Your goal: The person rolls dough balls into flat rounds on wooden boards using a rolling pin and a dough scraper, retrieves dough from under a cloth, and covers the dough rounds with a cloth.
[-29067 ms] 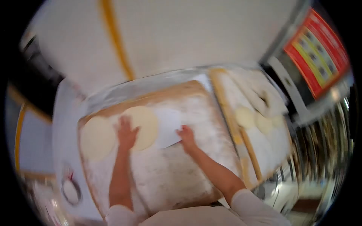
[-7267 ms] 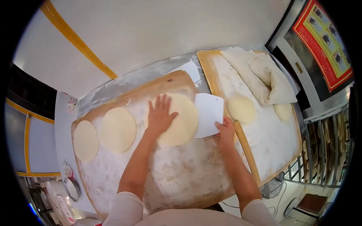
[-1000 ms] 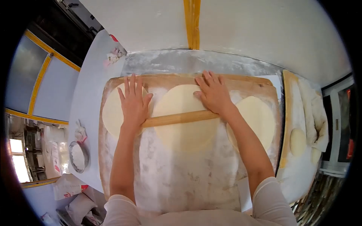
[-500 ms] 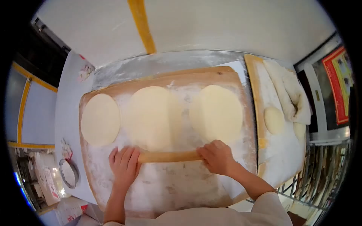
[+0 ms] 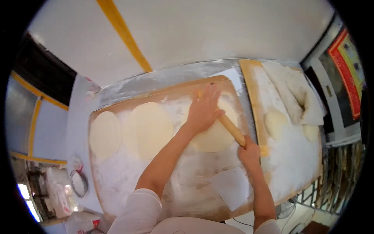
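We see the rolling pin (image 5: 231, 128) slanting across the rightmost dough round (image 5: 206, 142), on the flour-dusted board (image 5: 191, 171). Our left hand (image 5: 203, 111) lies over the pin's far part, palm down with the fingers stretched out, so its grip is not wrapped around the wood. Our right hand (image 5: 249, 151) has its grip closed around the near end, just off the board's right side. We cannot tell how firmly the pin presses on the dough.

To the left, we see the middle dough round (image 5: 150, 128) and the leftmost dough round (image 5: 105, 134) lying flat, side by side. A white sheet (image 5: 231, 189) rests near the board's front right corner. Beyond our right hand, a second board (image 5: 290, 160) bears a dough ball (image 5: 275, 124) and a folded cloth (image 5: 302, 93). A round bowl (image 5: 79, 183) stands on the worktop (image 5: 79, 132) at left.
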Demonstrator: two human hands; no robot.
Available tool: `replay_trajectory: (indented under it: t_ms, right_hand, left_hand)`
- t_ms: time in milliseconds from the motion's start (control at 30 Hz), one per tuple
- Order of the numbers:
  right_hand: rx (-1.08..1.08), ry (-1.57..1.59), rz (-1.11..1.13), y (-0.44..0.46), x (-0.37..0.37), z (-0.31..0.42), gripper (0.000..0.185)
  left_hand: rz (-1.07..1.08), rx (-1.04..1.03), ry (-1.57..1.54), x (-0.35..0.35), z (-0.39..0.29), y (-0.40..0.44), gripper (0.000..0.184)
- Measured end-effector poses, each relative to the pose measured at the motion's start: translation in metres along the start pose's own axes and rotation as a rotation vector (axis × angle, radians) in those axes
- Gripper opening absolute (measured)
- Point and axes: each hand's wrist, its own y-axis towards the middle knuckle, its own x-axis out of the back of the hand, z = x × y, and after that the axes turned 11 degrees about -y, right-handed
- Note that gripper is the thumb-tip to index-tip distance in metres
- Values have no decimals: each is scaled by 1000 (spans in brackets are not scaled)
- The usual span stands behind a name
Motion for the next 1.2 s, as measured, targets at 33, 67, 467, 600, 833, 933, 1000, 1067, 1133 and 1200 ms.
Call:
replay_trajectory:
  t_ms: [33, 67, 467, 600, 833, 933, 1000, 1067, 1133, 1200]
  right_hand:
    - [-72, 70, 82, -5, 9, 2, 36]
    - [-150, 131, 160, -10, 16, 2, 35]
    - [-311, 563, 371, -84, 42, 27, 32]
    - [-225, 725, 292, -88, 11, 22, 32]
    - [-248, 637, 257, -112, 53, -8, 39]
    - [-305, 669, 39, -154, 42, -90, 39]
    - [-306, 456, -76, -176, 74, -137, 38]
    - [-423, 450, -88, -216, 97, -193, 37]
    - [-473, 414, -104, -245, 125, -224, 38]
    - [-398, 263, -69, -270, 142, -260, 38]
  left_hand:
    - [31, 130, 4, 19, 7, -20, 74]
    - [89, 232, 120, 32, 28, -46, 79]
    - [105, 458, 301, 59, 138, -120, 67]
    - [91, 407, 312, 51, 121, -138, 69]
    - [-23, 223, 222, 62, 69, -144, 47]
    - [33, 361, -150, 58, -36, -162, 21]
    - [203, 414, -363, 28, -112, -168, 15]
    - [267, 160, -322, -3, -155, -159, 23]
    - [252, 197, -170, -17, -168, -136, 31]
    - [257, 226, -83, -31, -184, -128, 38]
